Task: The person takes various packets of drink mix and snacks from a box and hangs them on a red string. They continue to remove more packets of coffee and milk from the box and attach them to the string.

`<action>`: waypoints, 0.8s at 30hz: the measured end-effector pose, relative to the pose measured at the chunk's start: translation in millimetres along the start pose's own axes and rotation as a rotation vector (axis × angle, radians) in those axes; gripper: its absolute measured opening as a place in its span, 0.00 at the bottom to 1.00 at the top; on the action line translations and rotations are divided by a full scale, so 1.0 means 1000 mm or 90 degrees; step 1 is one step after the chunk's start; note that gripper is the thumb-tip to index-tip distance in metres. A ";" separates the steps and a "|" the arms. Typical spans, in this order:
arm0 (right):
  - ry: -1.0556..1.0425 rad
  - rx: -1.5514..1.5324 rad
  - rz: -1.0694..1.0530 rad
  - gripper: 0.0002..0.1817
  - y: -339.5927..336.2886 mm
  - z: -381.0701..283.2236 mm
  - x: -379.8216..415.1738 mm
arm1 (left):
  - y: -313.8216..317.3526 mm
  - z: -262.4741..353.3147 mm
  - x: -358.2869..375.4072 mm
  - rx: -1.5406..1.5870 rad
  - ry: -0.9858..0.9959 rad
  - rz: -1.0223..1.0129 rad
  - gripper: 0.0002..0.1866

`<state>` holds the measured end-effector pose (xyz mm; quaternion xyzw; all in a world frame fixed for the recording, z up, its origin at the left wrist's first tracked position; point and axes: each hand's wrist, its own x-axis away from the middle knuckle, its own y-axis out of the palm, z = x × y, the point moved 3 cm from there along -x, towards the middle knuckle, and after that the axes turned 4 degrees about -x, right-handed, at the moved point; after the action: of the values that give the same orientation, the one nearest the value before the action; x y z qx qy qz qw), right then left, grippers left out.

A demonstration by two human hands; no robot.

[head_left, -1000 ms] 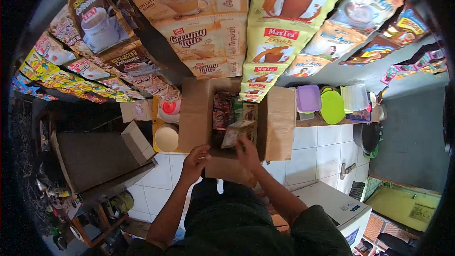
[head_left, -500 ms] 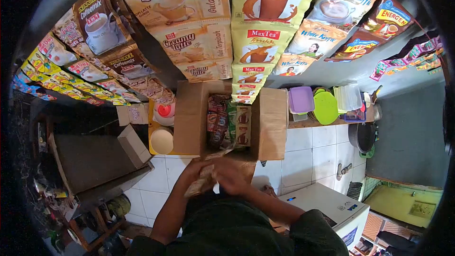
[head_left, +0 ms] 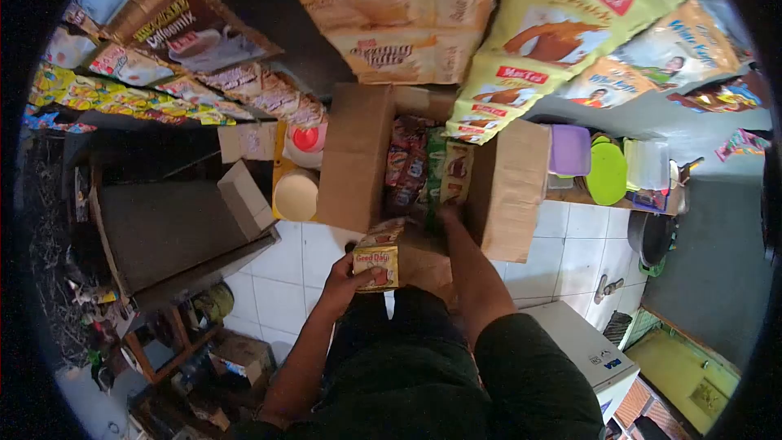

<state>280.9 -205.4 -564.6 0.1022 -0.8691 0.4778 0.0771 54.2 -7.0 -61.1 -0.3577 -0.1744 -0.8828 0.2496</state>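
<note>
My left hand (head_left: 344, 283) is closed on a folded strip of Good Day coffee sachets (head_left: 377, 259), thumb across its front, just below the near side of an open cardboard box (head_left: 352, 163). My right hand (head_left: 447, 218) reaches down at the near right part of the box; its fingers are dark and blurred, so their grip cannot be made out. Inside the box lie red-brown sachet strips (head_left: 407, 165), a green sachet strip (head_left: 436, 167) and a cream-coloured sachet strip (head_left: 459, 169).
Hanging overhead are Creamy Latte sachets (head_left: 387, 53), MaxTea sachets (head_left: 562, 33) and Coffeemix sachets (head_left: 199, 37). A shelf to the right holds a purple container (head_left: 570, 149) and a green lid (head_left: 607, 173). A white appliance (head_left: 574, 346) stands at lower right, a dark wooden table (head_left: 163, 224) at left.
Both hands were together over the sachet strip; now they are apart. The left keeps the strip, while the right has moved up to the box. My view has shifted.
</note>
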 end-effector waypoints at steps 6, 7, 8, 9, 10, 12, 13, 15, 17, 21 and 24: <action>0.208 0.045 -0.336 0.31 -0.071 -0.066 0.030 | -0.010 0.008 0.021 -0.045 -0.026 0.023 0.22; 0.139 0.053 -0.260 0.30 -0.047 -0.035 0.009 | -0.010 0.012 0.025 -0.041 -0.020 0.027 0.22; 0.139 0.050 -0.260 0.30 -0.071 -0.061 0.015 | -0.012 0.012 0.026 -0.050 -0.016 0.027 0.23; 0.154 0.065 -0.342 0.31 -0.098 -0.086 0.018 | -0.012 0.013 0.029 -0.050 -0.013 0.027 0.23; 0.165 0.078 -0.421 0.31 -0.118 -0.110 0.018 | -0.011 0.015 0.032 -0.040 -0.001 0.021 0.23; 0.071 -0.181 -0.225 0.30 -0.073 -0.051 0.003 | -0.013 0.025 0.032 -0.057 0.027 0.020 0.23; -0.013 -0.425 -0.033 0.29 -0.041 -0.046 -0.011 | -0.016 0.025 0.035 -0.081 0.032 0.029 0.24; 0.125 -0.424 -0.098 0.28 -0.100 -0.114 -0.001 | -0.015 0.041 0.045 -0.086 0.045 0.029 0.23; 0.226 -0.394 -0.149 0.24 -0.114 -0.135 0.013 | -0.023 0.038 0.051 -0.086 0.058 0.033 0.25; 0.198 -0.257 -0.132 0.17 -0.113 -0.123 -0.001 | -0.035 0.031 0.060 -0.101 0.080 0.012 0.25; 0.128 -0.064 -0.011 0.12 -0.154 -0.148 0.014 | -0.043 0.031 0.065 -0.104 0.066 0.016 0.23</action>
<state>311.7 -161.8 -357.2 0.0576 -0.8789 0.4410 0.1727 6.4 22.9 0.7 -0.3330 -0.0844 -0.9082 0.2392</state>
